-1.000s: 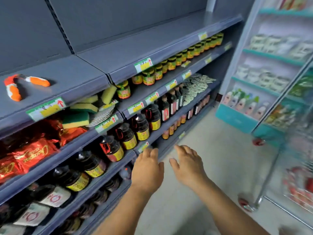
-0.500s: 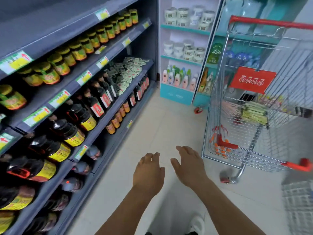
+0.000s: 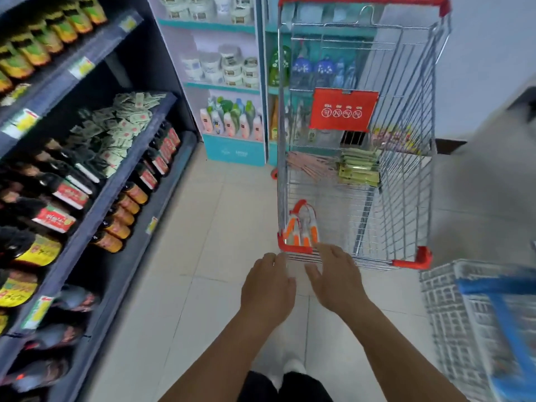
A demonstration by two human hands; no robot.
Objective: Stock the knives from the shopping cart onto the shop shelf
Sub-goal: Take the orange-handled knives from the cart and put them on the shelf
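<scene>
Since the knives (image 3: 301, 227) lie in the near left corner of the shopping cart (image 3: 406, 169), leaning against its wire wall just above the red corner bumper, they are the nearest things in it to reach. They look like a small bunch with orange and white handles, possibly in clear wrapping; blur makes it hard to count them or tell blade from sheath. I judge them light and stiff, easy to lift one-handed, but smooth plastic may be slippery and any bare edge is sharp, so the safe hold is around the orange handles, not the pale middle parts.

Both hands are empty, palms down. On the left hand (image 3: 268, 288) the fingers are straight and loosely spread, their tips near the cart's lower edge but apart from it. On the right hand (image 3: 336, 281) the fingers are likewise relaxed, and its fingertips reach up just beside the red bumper below the knives; whether they touch the cart I cannot tell.

The shop shelf (image 3: 95, 198) stands to the left, packed with dark bottles.
</scene>
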